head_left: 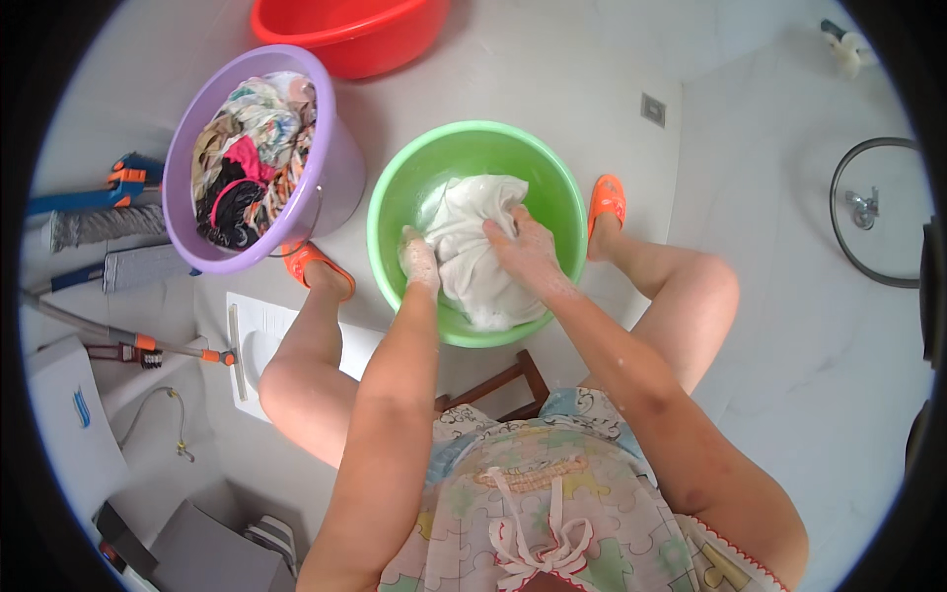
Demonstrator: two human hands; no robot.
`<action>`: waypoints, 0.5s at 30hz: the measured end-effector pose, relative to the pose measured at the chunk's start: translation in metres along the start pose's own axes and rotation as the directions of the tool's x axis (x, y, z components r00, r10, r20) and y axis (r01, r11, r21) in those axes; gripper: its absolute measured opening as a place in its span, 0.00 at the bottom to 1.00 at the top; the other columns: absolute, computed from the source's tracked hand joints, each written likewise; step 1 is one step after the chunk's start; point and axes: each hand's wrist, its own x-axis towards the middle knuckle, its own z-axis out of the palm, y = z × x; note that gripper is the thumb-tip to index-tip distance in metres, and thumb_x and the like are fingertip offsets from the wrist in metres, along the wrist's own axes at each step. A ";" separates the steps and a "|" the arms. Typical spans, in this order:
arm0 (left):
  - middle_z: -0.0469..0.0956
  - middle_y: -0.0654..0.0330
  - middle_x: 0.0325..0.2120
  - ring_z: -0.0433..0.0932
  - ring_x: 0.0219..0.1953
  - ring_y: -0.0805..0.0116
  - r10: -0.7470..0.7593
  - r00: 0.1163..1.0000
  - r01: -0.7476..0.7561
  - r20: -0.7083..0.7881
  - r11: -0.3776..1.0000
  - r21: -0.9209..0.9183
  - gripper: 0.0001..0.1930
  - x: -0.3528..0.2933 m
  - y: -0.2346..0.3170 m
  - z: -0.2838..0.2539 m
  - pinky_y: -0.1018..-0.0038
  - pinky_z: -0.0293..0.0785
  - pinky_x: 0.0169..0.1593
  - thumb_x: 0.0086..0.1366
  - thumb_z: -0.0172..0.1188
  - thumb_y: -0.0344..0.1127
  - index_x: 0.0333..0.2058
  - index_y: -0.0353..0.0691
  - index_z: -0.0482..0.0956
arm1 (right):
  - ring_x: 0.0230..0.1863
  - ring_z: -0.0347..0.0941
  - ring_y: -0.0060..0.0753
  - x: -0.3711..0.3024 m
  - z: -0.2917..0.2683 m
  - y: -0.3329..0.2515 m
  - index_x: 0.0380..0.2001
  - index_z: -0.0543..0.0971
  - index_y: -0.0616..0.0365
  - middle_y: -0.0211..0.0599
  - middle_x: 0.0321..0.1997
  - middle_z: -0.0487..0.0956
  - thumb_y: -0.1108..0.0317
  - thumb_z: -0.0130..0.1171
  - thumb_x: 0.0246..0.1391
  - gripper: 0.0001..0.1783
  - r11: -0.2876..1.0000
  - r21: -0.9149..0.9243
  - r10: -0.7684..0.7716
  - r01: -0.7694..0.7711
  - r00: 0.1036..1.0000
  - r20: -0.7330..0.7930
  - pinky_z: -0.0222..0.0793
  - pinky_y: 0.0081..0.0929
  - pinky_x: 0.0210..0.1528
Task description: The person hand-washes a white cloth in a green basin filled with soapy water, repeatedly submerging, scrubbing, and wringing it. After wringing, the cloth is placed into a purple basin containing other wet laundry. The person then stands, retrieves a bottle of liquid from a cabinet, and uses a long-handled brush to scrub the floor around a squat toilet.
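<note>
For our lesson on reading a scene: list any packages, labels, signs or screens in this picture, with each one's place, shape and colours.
White box-like unit: far left on the floor, bearing a small blue mark, curved.
No other packages, signs or screens show.

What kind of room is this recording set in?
Probably a home bathroom or wash area: a tiled floor with a drain, mops lying at the side, and a green basin of wet laundry.
</note>
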 end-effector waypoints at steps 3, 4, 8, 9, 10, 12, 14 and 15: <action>0.73 0.50 0.48 0.74 0.48 0.58 -0.242 0.939 0.316 0.244 0.888 -0.335 0.33 -0.010 0.015 -0.011 0.64 0.71 0.53 0.67 0.35 0.58 0.55 0.34 0.65 | 0.55 0.70 0.49 -0.024 -0.019 -0.015 0.56 0.67 0.63 0.54 0.53 0.73 0.50 0.56 0.53 0.34 0.991 0.130 -0.036 0.044 0.997 -0.070 0.63 0.34 0.56; 0.73 0.52 0.48 0.74 0.48 0.59 -0.275 0.919 0.365 0.284 0.866 -0.343 0.33 -0.014 0.019 -0.014 0.64 0.70 0.54 0.68 0.33 0.60 0.55 0.36 0.66 | 0.53 0.71 0.47 -0.031 -0.025 -0.020 0.55 0.68 0.63 0.53 0.52 0.74 0.50 0.56 0.53 0.33 0.980 0.194 -0.017 0.040 0.992 -0.123 0.64 0.33 0.55; 0.74 0.54 0.49 0.74 0.50 0.58 -0.249 0.857 0.396 0.452 0.879 -0.266 0.32 -0.026 0.029 -0.017 0.63 0.68 0.57 0.67 0.35 0.59 0.55 0.39 0.67 | 0.47 0.72 0.39 -0.045 -0.051 -0.030 0.54 0.70 0.61 0.44 0.47 0.76 0.53 0.58 0.54 0.29 0.687 0.726 0.108 -0.045 0.993 -0.040 0.67 0.31 0.50; 0.74 0.54 0.50 0.74 0.50 0.58 -0.283 0.859 0.392 0.428 0.900 -0.191 0.32 -0.029 0.031 -0.017 0.63 0.68 0.57 0.67 0.35 0.59 0.55 0.39 0.68 | 0.46 0.71 0.36 -0.043 -0.056 -0.030 0.56 0.68 0.58 0.39 0.47 0.74 0.55 0.56 0.57 0.28 0.620 0.782 0.110 -0.062 0.994 -0.009 0.69 0.34 0.49; 0.74 0.54 0.50 0.74 0.51 0.58 -0.228 0.812 0.397 0.537 0.891 -0.222 0.32 -0.032 0.034 -0.018 0.63 0.67 0.57 0.67 0.36 0.59 0.55 0.39 0.68 | 0.47 0.70 0.36 -0.040 -0.059 -0.026 0.57 0.66 0.58 0.40 0.49 0.73 0.55 0.56 0.57 0.29 0.566 0.818 0.131 -0.100 0.991 0.030 0.68 0.36 0.49; 0.73 0.55 0.51 0.73 0.51 0.59 -0.228 0.744 0.463 0.628 0.854 -0.239 0.31 -0.042 0.043 -0.021 0.63 0.67 0.57 0.67 0.37 0.59 0.56 0.40 0.68 | 0.50 0.69 0.37 -0.027 -0.061 -0.014 0.59 0.63 0.57 0.40 0.53 0.71 0.56 0.55 0.57 0.30 0.434 0.885 0.190 -0.171 0.977 0.096 0.68 0.39 0.50; 0.73 0.55 0.51 0.73 0.52 0.59 -0.223 0.676 0.526 0.702 0.814 -0.248 0.31 -0.054 0.056 -0.026 0.63 0.67 0.58 0.67 0.38 0.59 0.56 0.40 0.68 | 0.53 0.69 0.38 -0.010 -0.055 0.004 0.59 0.62 0.58 0.42 0.55 0.70 0.54 0.54 0.58 0.31 0.369 0.909 0.179 -0.191 0.975 0.132 0.67 0.38 0.54; 0.73 0.55 0.51 0.72 0.52 0.59 -0.177 0.610 0.557 0.772 0.789 -0.259 0.31 -0.061 0.062 -0.030 0.63 0.67 0.58 0.66 0.38 0.59 0.56 0.41 0.68 | 0.55 0.68 0.39 -0.002 -0.050 0.016 0.59 0.62 0.59 0.43 0.56 0.70 0.53 0.54 0.58 0.31 0.331 0.922 0.124 -0.200 0.978 0.167 0.66 0.38 0.56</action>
